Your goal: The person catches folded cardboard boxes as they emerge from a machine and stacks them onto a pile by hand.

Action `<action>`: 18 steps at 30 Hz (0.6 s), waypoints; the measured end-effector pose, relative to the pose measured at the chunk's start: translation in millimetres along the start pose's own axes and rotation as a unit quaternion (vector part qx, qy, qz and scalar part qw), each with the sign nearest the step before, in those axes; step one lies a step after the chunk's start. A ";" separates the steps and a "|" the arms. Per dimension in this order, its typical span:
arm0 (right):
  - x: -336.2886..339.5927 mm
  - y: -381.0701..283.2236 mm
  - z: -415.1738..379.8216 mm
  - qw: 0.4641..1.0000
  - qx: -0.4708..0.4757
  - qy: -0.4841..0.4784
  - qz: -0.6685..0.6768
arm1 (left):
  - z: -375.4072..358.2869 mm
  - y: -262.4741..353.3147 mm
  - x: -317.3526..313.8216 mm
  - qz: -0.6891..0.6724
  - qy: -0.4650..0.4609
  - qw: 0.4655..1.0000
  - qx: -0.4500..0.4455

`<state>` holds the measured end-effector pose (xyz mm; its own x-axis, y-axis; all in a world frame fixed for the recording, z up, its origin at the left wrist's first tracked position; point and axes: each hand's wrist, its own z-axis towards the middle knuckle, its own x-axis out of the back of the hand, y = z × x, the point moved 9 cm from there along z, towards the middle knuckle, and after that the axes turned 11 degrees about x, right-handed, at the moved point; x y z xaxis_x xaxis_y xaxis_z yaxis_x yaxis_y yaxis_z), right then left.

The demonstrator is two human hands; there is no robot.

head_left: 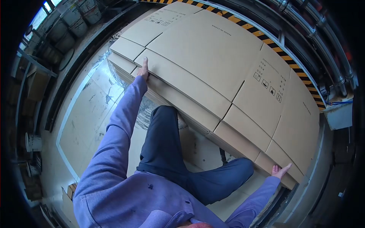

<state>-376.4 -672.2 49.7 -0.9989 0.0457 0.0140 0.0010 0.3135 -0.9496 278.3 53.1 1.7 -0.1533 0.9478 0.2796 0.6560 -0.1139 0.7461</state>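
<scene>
While both arms stretch wide, the person leans over a stack of flattened cardboard cartons [213, 72], and it's a full-span grip from one edge to the other. Over on the left, the left hand [143, 69] is laid flat with fingers extended along the near edge of the top sheet [201, 45], thumb side tucked toward the gap under it, which looks like a way to separate that one sheet from those beneath. Moving across, the top sheet shows printed handling symbols and a faint line of lettering, its flaps scored and lying flat; it sits squarely on the stack, touching the sheets below. Dark trousers and a knee press close against the stack's front, probably bracing it. Out at the right, the right hand [280, 171] is spread open, palm against the lower right corner of the stack, fingers splayed rather than closed, so nothing is pinched there; it seems to steady that end. Beneath, the stack rests low above a pale floor [87, 114] covered with sheeting, with clear wrap showing at the stack's left end. Behind runs a black-and-yellow hazard stripe [281, 45] beside metal pipes, with buckets [81, 15] at upper left.
</scene>
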 end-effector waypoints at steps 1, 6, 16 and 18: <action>-1.7 -0.2 1.4 1.000 -0.007 0.001 -0.025 | 8.3 0.7 0.9 0.018 0.022 1.000 -0.007; -10.5 2.4 8.0 0.996 -0.009 -0.027 -0.082 | 40.5 3.1 -8.4 0.026 -0.027 0.997 -0.065; 0.1 1.5 12.9 0.994 0.011 0.001 -0.110 | -7.2 4.4 -24.4 0.044 -0.124 0.991 0.004; -1.7 -0.1 9.9 0.995 0.000 -0.015 -0.100 | -14.7 8.1 -23.1 0.032 -0.101 0.994 0.000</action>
<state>-375.2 -681.7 46.6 -0.9802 -0.0451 0.1928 -0.1971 0.3132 -0.9290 276.3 25.9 10.1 0.0399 0.9790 0.1999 0.6590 -0.1762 0.7313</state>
